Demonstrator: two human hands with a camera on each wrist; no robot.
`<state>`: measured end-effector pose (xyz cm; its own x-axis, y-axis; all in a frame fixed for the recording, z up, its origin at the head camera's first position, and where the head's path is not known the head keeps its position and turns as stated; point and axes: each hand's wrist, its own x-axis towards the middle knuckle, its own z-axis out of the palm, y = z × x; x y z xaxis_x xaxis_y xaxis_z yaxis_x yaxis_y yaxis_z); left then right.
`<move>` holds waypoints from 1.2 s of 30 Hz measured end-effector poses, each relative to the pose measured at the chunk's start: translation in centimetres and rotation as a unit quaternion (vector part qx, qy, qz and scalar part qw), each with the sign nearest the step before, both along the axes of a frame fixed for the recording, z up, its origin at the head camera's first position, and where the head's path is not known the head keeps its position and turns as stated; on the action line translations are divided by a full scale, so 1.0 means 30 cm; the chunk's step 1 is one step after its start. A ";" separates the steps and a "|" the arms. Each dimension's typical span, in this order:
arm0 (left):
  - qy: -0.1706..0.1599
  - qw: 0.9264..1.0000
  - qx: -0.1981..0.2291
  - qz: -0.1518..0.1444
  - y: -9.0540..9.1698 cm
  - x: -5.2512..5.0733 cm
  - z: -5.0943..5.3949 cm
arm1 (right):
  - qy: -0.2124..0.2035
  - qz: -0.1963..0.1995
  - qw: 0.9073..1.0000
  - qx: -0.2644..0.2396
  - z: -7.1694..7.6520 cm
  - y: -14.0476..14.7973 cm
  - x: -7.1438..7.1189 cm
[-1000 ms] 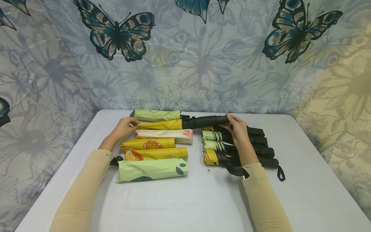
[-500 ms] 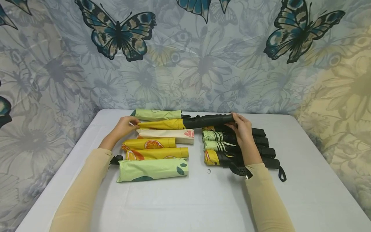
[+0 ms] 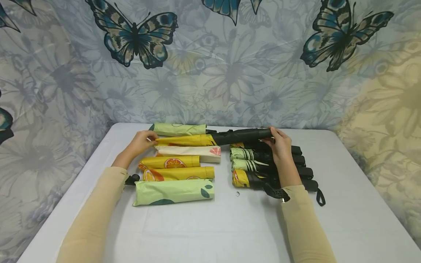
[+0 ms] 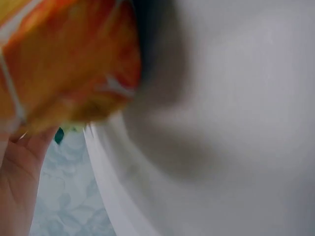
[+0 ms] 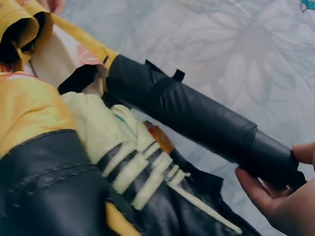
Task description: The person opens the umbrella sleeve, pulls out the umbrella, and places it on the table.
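At the back of the table, my left hand point(image 3: 139, 142) pinches the left end of a yellow umbrella sleeve point(image 3: 185, 140). A folded black umbrella point(image 3: 241, 136) sticks out of the sleeve's right end, tilted slightly up to the right. My right hand point(image 3: 280, 146) grips the umbrella's far end; the right wrist view shows thumb and fingers around the black umbrella end point(image 5: 275, 157). How much of the umbrella lies inside the sleeve is hidden. In the left wrist view, blurred orange-patterned fabric point(image 4: 74, 64) covers much of the hand's surroundings.
Below the left hand lie a cream sleeve point(image 3: 187, 152), yellow sleeves point(image 3: 179, 174) and a green sleeve point(image 3: 174, 193); another green sleeve point(image 3: 179, 129) lies behind. Several folded umbrellas point(image 3: 250, 166) are stacked in a row under the right forearm. A small ring point(image 3: 238, 194) lies on the white table point(image 3: 184, 233).
My right hand has moved right with the umbrella end, slightly upward. A little more black shows beyond the yellow sleeve. My left hand has stayed nearly in place.
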<state>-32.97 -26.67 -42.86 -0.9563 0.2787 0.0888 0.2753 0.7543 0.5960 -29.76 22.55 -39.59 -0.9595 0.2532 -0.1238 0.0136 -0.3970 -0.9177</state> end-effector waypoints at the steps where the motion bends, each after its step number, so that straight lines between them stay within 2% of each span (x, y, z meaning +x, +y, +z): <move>1: 0.001 1.000 -0.003 0.003 -0.011 0.001 -0.001 | 0.000 -0.004 1.000 -0.006 0.003 0.007 -0.001; 7: 0.011 1.000 -0.004 0.020 -0.066 0.002 -0.008 | 0.000 -0.037 0.999 -0.029 0.029 0.062 -0.004; 13: 0.018 1.000 0.009 0.011 -0.059 -0.002 -0.008 | -0.010 -0.060 0.996 -0.063 0.042 0.102 -0.010; 16: 0.008 1.000 0.007 0.014 -0.049 -0.001 -0.007 | -0.022 -0.080 0.993 -0.083 0.038 0.122 -0.014; 22: -0.009 1.000 0.007 0.016 -0.039 0.006 -0.007 | -0.052 -0.117 0.988 -0.082 0.017 0.166 -0.029; 28: -0.003 1.000 0.008 0.009 -0.037 0.011 -0.015 | -0.068 -0.142 0.983 -0.095 -0.009 0.206 -0.046; 33: 0.005 1.000 0.005 0.009 -0.040 0.013 -0.015 | -0.068 -0.120 0.988 -0.066 -0.019 0.230 -0.049; 36: 0.005 1.000 0.004 0.009 -0.038 0.014 -0.013 | -0.074 -0.102 0.992 -0.005 -0.022 0.242 -0.046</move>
